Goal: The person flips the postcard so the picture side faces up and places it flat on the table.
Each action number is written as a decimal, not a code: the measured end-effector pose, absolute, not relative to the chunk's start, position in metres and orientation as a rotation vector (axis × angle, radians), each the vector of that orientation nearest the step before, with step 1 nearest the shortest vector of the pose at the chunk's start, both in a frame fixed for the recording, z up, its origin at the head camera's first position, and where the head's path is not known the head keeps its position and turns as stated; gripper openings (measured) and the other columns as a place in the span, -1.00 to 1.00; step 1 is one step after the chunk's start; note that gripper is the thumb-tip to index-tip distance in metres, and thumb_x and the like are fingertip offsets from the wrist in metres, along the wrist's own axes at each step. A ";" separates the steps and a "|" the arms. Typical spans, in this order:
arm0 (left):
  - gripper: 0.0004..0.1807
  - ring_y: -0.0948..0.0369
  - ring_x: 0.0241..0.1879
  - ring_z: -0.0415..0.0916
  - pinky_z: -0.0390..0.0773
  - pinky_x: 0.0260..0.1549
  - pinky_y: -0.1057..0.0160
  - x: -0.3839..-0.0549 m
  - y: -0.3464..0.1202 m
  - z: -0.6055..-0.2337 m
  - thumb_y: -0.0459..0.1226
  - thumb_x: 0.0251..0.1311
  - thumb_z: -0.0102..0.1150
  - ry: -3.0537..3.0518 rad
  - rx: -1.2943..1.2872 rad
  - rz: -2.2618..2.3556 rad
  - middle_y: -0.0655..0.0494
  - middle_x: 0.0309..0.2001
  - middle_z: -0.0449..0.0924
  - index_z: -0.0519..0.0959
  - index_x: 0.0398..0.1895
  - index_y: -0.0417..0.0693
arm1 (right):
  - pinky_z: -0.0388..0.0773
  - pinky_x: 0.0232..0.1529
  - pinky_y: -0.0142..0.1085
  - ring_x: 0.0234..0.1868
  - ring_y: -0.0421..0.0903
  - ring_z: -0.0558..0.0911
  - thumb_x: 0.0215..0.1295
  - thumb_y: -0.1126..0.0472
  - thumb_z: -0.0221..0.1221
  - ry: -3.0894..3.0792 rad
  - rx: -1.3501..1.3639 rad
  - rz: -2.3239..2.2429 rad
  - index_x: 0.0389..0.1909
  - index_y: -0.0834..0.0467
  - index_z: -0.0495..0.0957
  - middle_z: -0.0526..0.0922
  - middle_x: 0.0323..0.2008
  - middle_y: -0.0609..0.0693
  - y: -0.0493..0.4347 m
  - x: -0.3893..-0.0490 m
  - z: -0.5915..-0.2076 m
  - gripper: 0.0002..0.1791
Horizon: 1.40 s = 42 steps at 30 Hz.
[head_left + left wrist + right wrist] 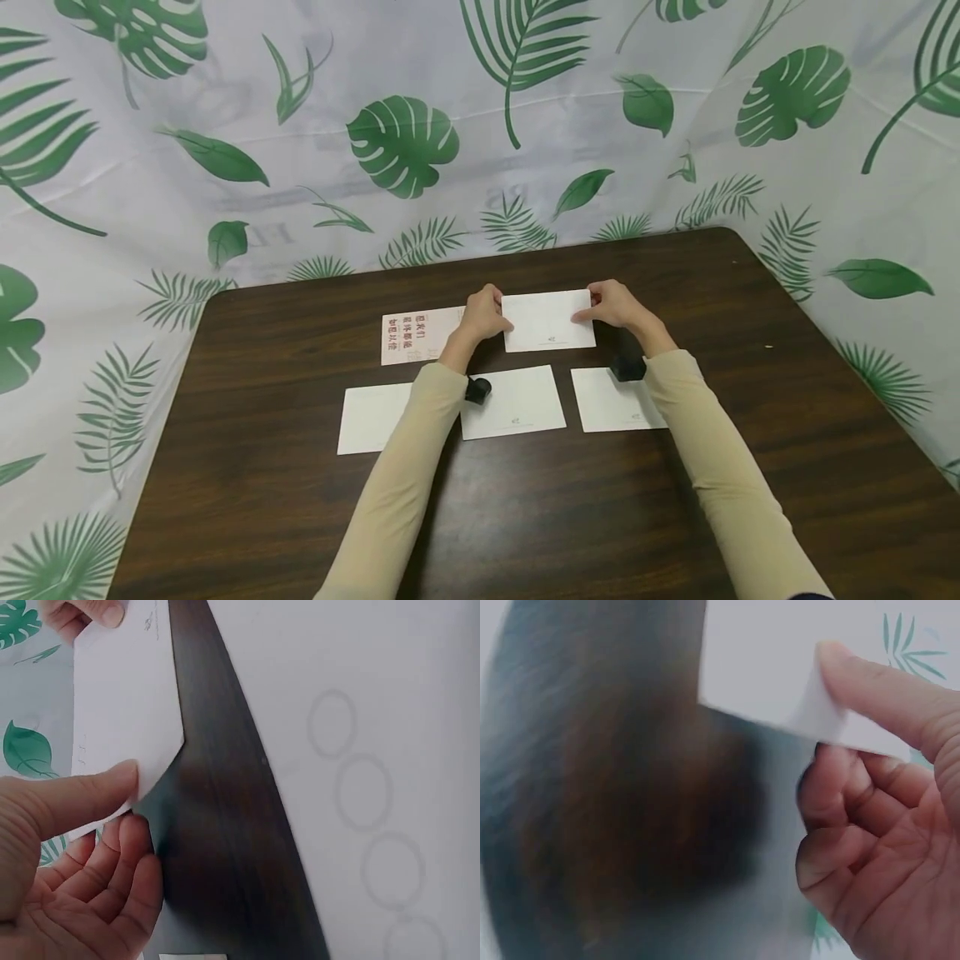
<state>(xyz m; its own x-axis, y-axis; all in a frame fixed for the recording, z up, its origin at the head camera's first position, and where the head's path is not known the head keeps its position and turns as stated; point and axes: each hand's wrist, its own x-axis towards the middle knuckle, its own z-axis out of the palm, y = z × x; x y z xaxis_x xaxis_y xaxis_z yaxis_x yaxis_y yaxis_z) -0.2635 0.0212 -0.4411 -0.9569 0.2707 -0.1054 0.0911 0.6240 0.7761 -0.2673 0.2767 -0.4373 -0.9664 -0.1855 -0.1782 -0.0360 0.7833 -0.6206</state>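
Both hands hold one white card [547, 321] by its short sides, above the far middle part of the table. On its left edge my left hand [480, 318] pinches it, thumb on top and curled fingers beneath, as the left wrist view shows. My right hand [617, 305] grips the right edge the same way; the card bends slightly under that thumb [855, 675]. Small grey print lies along the card's near edge. Just left of it, a card with red characters [393, 354] rests on the table, partly covered by my left hand.
Three more white cards lie in a nearer row: a left one [367, 421], a middle one [521, 408] and a right one [596, 404], each partly hidden by a forearm or wrist camera. Behind the dark wooden table [247, 350] hangs a leaf-patterned cloth [300, 167].
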 end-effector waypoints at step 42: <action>-0.84 0.17 -0.38 0.53 0.52 -0.36 0.34 -0.259 0.001 -0.438 -0.44 0.14 0.12 2.414 0.415 1.603 -0.07 -0.29 0.67 0.70 -0.31 -0.25 | 0.52 -0.13 -0.44 -0.17 -0.26 0.58 0.36 0.30 0.01 2.490 -0.206 -1.544 -0.09 0.48 0.56 0.56 -0.01 0.32 0.305 -0.244 -0.434 -0.69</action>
